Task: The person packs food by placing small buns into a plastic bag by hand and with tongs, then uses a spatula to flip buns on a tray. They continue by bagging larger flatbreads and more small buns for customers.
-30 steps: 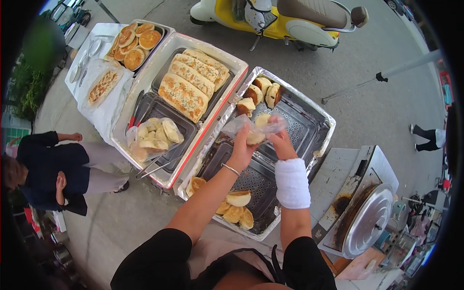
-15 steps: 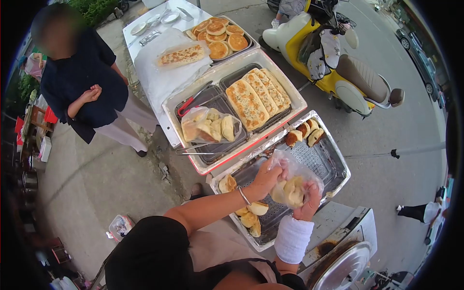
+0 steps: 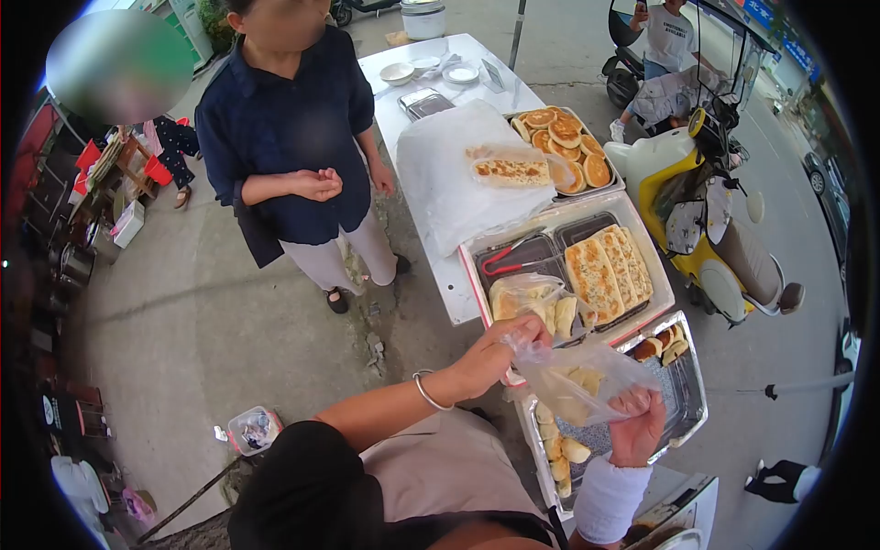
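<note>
A clear plastic bag (image 3: 596, 371) with pale bread pieces inside is stretched between my hands above the lower foil-edged tray (image 3: 701, 403). My left hand (image 3: 509, 353), a bangle at its wrist, pinches the bag's left end. At the other end my right hand (image 3: 639, 423) grips the bag, its fingers partly seen through the plastic. A white towel cuff (image 3: 612, 500) wraps my right wrist. Golden bread pieces (image 3: 561, 454) lie along the tray's left side, with more browned pieces (image 3: 662, 346) at its far end. Beyond my left hand sits another filled plastic bag (image 3: 522, 298).
A white-rimmed box (image 3: 662, 275) holds flatbread slabs (image 3: 607, 273) and red-handled tongs (image 3: 504, 261). Round flatbreads (image 3: 566, 137) sit on a tray behind. A person in dark blue (image 3: 293, 137) stands left of the white table (image 3: 431, 197). A yellow scooter (image 3: 710, 243) is at right.
My view has swung left and up, so the table and trays appear further right. My hands have moved apart, drawing the bag out lengthwise between them.
</note>
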